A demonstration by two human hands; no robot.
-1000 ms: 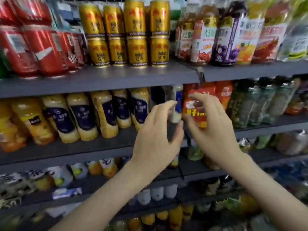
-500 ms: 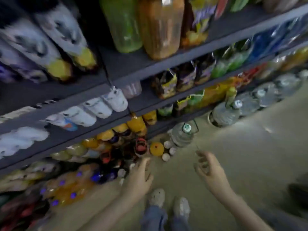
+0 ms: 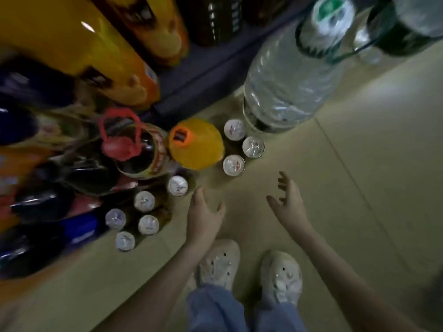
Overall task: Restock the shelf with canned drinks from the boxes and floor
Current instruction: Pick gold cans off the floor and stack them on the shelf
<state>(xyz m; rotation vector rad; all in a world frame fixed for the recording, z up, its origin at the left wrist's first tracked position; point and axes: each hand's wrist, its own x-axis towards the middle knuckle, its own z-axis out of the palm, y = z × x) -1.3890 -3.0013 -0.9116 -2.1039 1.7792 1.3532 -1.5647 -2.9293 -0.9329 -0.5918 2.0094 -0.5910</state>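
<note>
Several cans stand upright on the floor, seen from above by their silver tops. Three cans [image 3: 234, 164] cluster beside a big orange bottle [image 3: 196, 143]. More cans [image 3: 177, 185] stand in a group further left [image 3: 144, 200] against the shelf base. My left hand [image 3: 203, 215] hovers open just right of the nearest can, fingers spread, holding nothing. My right hand [image 3: 288, 204] is also open and empty, below and right of the three-can cluster.
A large clear water jug [image 3: 291, 75] stands at the shelf foot. A dark bottle with a red handle [image 3: 130, 149] sits left of the orange one. Large bottles fill the bottom shelf [image 3: 203, 70]. My two shoes [image 3: 221, 263] are on tan floor tiles.
The view dropped from the upper shelves to the floor. Both hands left the shelf and came down toward the cans, staying empty.
</note>
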